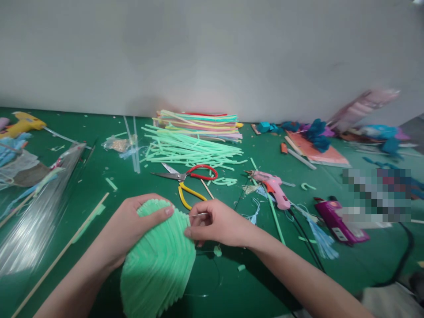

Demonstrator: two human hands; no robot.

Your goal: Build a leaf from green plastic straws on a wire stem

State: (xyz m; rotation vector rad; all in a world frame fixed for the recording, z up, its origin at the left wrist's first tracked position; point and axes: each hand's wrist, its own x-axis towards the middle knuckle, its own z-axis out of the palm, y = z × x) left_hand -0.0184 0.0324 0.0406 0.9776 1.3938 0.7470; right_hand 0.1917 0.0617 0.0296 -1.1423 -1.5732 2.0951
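While the left hand (132, 225) holds the ribbed green piece (162, 256) over the near side of the counter (99, 172), low and left of centre in view, the right hand (225, 223) works at its upper right edge. Left grip: clamped on the piece, thumb across its top. Right grip: pinched together on a thin metallic item (200, 214), partly hidden by fingers; can't tell what it is. Scissors (181, 176) lie just beyond the hands, blades spread, one handle red, one yellow. Loose green fuzzy stems (195, 148) pile behind them, touching a multicoloured bundle (198, 119) near the wall. Pink glue gun (271, 183) right, yellow glue gun (26, 123) far left. Wooden stick (66, 247) lies left of the left hand.
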